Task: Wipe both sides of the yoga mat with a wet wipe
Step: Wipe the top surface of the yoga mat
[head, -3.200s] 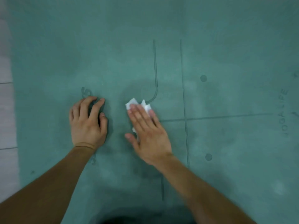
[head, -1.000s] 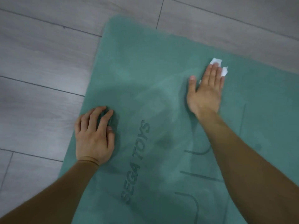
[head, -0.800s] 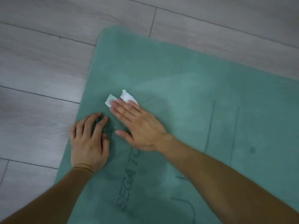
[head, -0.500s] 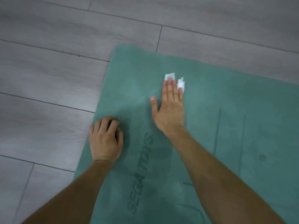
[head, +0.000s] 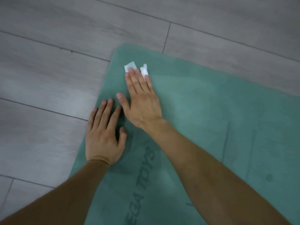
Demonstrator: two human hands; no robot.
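Observation:
A green yoga mat [head: 203,98] with dark line markings and printed letters lies flat on the floor; its far left corner is in view. My right hand [head: 141,98] lies flat on the mat near that corner, its straight fingers pressing a white wet wipe [head: 130,66] down. Two bits of the wipe stick out past the fingertips; the remainder is hidden under the hand. My left hand [head: 103,135] rests flat on the mat's left edge, fingers spread, just below and left of the right hand.
Grey wood-look floor planks [head: 48,70] surround the mat on the left and beyond its far edge. The mat runs on to the right and toward me, out of frame.
My right hand with the wipe has slid left toward the mat's far left corner, closer to my left hand. My left hand's fingers have straightened out flat.

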